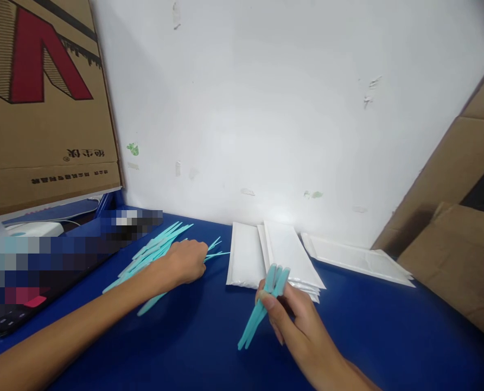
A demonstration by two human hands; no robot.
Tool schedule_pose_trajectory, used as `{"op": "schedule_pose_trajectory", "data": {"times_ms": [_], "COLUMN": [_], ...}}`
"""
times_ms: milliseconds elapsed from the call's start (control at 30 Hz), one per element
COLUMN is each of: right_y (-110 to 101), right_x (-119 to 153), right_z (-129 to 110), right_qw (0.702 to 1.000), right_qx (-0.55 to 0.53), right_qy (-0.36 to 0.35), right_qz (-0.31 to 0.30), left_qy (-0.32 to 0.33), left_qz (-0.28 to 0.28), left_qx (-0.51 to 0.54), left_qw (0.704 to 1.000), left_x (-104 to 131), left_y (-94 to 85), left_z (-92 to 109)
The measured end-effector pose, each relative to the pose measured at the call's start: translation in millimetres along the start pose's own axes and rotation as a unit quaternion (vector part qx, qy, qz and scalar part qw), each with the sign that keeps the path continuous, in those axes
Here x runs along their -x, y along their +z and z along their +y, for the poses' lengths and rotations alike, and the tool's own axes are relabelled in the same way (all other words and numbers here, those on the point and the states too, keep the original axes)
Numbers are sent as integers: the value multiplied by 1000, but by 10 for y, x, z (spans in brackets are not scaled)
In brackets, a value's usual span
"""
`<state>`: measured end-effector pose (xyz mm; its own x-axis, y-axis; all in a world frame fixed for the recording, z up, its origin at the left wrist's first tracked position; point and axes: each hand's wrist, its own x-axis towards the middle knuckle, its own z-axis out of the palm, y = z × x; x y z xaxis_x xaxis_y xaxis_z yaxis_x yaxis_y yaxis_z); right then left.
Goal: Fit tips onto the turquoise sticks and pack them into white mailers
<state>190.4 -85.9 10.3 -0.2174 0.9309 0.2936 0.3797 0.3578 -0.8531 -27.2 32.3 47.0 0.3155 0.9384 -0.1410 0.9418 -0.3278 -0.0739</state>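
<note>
My right hand (294, 315) grips a small bunch of slim teal sticks (262, 309) between thumb and fingers, held up with their blunt, paler ends at the top. To the left, my left hand (187, 260) is closed, knuckles up, over the blue tabletop. Thin tips of teal sticks (215, 251) poke out past its far side; how the fingers grip them is hidden. Beside and partly beneath that forearm lies a loose pile of similar teal sticks (156, 247). White padded envelopes (285, 247) lie stacked just beyond my right hand.
Another white envelope (356, 260) lies by the wall at right. Cardboard (453, 266) stands along the right edge. At left are a large printed carton (50, 125) and a dark keyboard-like object (34, 309), partly pixelated. A white wall (242, 108) closes off the table's far side.
</note>
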Motion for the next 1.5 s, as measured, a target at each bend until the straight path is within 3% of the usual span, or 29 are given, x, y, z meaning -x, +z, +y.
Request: {"op": "schedule_pose_trajectory", "data": {"times_ms": [467, 733, 967, 1067, 1200, 1300, 1500], "right_y": [-2, -13, -13, -7, -10, -12, 3], "right_x": [17, 10, 3, 2, 4, 5, 4], "right_z": [0, -4, -23, -8, 15, 9, -29], "right_qw": [1000, 1000, 1000, 1000, 1000, 1000, 999], "right_qx": [-6, 7, 22, 24, 23, 20, 25], "right_qy": [-1, -11, -11, -13, -15, -17, -17], "right_qz": [-1, 0, 0, 2, 1, 0, 32], "left_qy": [9, 11, 58, 59, 83, 109, 141], "left_qz": [72, 118, 119, 156, 212, 205, 224], "left_qx": [37, 60, 96, 109, 159, 246, 441], "left_qw": [997, 991, 986, 980, 961, 941, 857], "left_x": [0, -92, -107, -115, -127, -152, -158], "left_y": [-41, 50, 174, 206, 170, 114, 44], "left_z": [-9, -38, -33, -11, 16, 13, 99]}}
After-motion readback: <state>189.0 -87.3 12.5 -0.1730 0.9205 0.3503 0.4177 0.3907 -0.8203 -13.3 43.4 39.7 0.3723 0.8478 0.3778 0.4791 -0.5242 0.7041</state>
